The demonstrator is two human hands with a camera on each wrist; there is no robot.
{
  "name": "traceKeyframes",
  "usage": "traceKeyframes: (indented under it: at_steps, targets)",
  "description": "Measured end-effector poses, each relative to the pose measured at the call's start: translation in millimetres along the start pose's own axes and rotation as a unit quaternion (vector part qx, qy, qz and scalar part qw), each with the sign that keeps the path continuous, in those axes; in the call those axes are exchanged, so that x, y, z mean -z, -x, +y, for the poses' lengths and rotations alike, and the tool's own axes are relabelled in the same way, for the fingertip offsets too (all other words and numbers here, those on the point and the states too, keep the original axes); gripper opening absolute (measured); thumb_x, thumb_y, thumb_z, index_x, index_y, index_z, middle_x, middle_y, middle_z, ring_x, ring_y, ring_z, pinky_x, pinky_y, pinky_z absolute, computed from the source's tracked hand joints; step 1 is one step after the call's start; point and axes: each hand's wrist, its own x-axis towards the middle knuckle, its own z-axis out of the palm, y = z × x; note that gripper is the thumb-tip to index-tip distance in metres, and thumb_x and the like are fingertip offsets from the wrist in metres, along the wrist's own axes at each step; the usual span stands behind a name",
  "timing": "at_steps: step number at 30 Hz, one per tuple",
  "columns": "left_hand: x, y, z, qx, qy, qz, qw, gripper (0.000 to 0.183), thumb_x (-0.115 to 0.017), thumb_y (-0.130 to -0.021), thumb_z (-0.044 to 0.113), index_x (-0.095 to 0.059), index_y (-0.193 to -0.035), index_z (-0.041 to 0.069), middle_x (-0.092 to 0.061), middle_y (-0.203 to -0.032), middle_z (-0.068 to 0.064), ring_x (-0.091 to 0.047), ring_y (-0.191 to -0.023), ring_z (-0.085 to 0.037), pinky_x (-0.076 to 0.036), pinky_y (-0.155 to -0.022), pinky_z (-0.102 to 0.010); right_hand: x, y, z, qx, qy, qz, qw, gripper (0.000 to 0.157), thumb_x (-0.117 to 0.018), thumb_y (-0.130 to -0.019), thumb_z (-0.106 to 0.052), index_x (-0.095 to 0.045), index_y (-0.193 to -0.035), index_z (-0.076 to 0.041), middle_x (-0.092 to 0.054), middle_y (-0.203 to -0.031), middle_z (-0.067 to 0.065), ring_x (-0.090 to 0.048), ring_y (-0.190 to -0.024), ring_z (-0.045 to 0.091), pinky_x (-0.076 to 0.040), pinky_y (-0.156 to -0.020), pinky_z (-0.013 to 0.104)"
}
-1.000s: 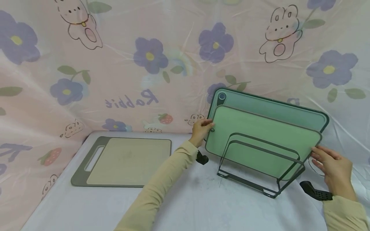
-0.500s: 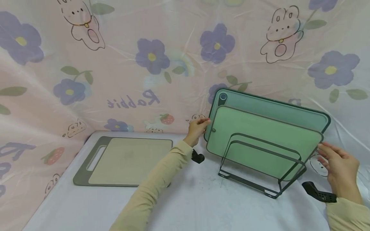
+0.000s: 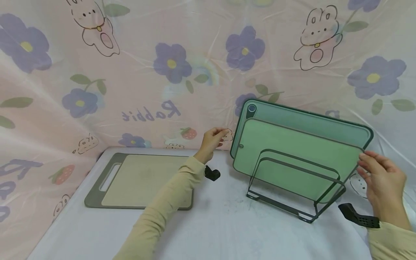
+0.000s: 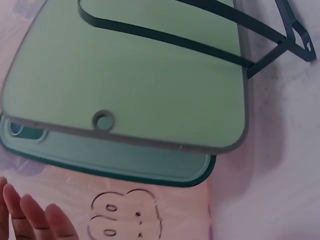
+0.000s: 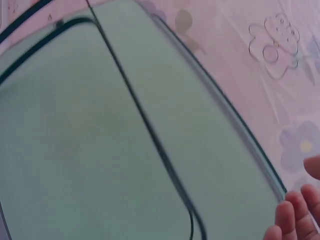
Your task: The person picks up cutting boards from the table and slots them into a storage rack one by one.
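Observation:
A light green cutting board (image 3: 292,144) with a small hole near its left edge leans in a dark metal rack (image 3: 298,165). Behind it stands a teal cutting board (image 3: 312,117) with a darker rim and a round corner hole. My left hand (image 3: 211,142) is in the air left of both boards, holding nothing; its fingers (image 4: 32,220) show apart from them in the left wrist view. At the right end of the boards is my right hand (image 3: 381,177), its fingertips (image 5: 286,212) at or touching the light green board's upper right corner. Its thumb stands away from the fingers.
A beige cutting board (image 3: 143,180) with a grey handle end lies flat on the white-covered table (image 3: 227,231) at left, partly behind my left sleeve. A printed rabbit-and-flower curtain (image 3: 201,43) hangs close behind the boards.
My left hand has let go of the boards' left edge and moved left. My right hand has slid slightly up and right along the right edge. The boards stay in the rack.

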Motion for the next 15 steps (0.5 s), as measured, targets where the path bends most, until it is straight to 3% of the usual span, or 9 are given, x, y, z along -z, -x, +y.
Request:
traceKeyframes:
  at_steps: [4, 8, 15]
  targets:
    - [10.7, 4.8, 5.1, 0.004, 0.007, -0.015, 0.9998, 0.023, -0.069, -0.092, 0.021, -0.068, -0.107, 0.003, -0.062, -0.100, -0.011, -0.052, -0.073, -0.013, -0.050, -0.073, -0.032, -12.5, 4, 2, 0.017, -0.043, -0.023, 0.999, 0.016, -0.066, -0.084, 0.014, -0.069, -0.097, 0.004, -0.065, -0.091, 0.007, -0.064, -0.065, 0.016, -0.052, -0.054, 0.022]
    - [23.3, 9.2, 8.0, 0.008, 0.013, -0.017, 0.9997, 0.021, -0.067, -0.093, 0.017, -0.067, -0.108, 0.002, -0.060, -0.092, -0.003, -0.051, -0.071, -0.012, -0.049, -0.069, -0.028, -24.5, 7, 6, 0.007, -0.070, -0.074, 0.995, 0.016, -0.063, -0.087, 0.015, -0.068, -0.099, 0.006, -0.066, -0.092, 0.009, -0.064, -0.067, 0.019, -0.052, -0.057, 0.024]
    - [48.0, 18.3, 17.0, -0.007, 0.005, -0.015, 0.9999, 0.020, -0.065, -0.095, 0.019, -0.065, -0.108, 0.003, -0.056, -0.092, 0.000, -0.049, -0.072, -0.012, -0.047, -0.072, -0.030, -46.4, 16, 16, -0.026, -0.056, -0.167, 0.984, 0.017, -0.059, -0.092, 0.009, -0.067, -0.106, 0.004, -0.065, -0.097, 0.008, -0.063, -0.079, 0.019, -0.053, -0.066, 0.025]
